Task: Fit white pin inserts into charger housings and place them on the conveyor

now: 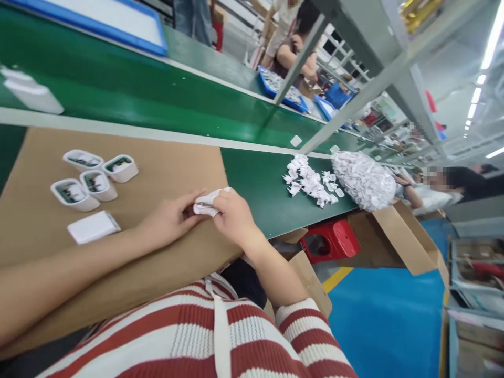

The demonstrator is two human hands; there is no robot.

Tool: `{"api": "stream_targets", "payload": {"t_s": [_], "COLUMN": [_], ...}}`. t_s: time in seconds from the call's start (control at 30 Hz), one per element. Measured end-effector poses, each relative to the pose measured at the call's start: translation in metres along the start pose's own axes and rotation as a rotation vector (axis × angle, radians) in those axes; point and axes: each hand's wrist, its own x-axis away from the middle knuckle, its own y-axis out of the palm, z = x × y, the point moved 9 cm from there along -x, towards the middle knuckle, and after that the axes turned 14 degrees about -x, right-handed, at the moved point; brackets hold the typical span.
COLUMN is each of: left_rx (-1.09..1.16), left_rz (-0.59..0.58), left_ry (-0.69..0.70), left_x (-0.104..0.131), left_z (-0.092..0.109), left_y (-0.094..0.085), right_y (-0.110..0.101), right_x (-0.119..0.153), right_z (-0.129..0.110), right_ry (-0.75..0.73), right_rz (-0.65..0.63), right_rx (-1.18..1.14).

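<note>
white part (205, 205) sits pinched between the fingers (225, 202).

White part (205, 206), green bench (252, 194), sweater (189, 336) — red-striped

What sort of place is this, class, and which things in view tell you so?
Probably a factory assembly line: open white housings with green circuit boards inside, a clear bag full of small white parts, and a person beside a blue tray of parts across the way.
</note>
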Motion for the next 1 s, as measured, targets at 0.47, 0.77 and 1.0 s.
{"api": "stream_targets", "payload": {"t_s": [0.47, 0.77, 1.0], "left_rx": [0.09, -0.433, -0.364], "left_rz": [-0.022, -0.054, -0.284], "left_ry": [0.006, 0.042, 0.049], "left_x": [0.001, -0.01, -0.045], "left_z": [0.005, 0.014, 0.008], "left_y": [-0.001, -0.012, -0.026], "right_y": [0.004, 0.0, -0.052], "right_x": [-0.001, -0.008, 0.014], "right_z": [-0.001, 0.015, 0.07], "right_ry": [0.047, 0.168, 0.113], "right_rz": [-0.04, 0.046, 0.386], "right_rx": [0.121, -0.035, -0.382]}}
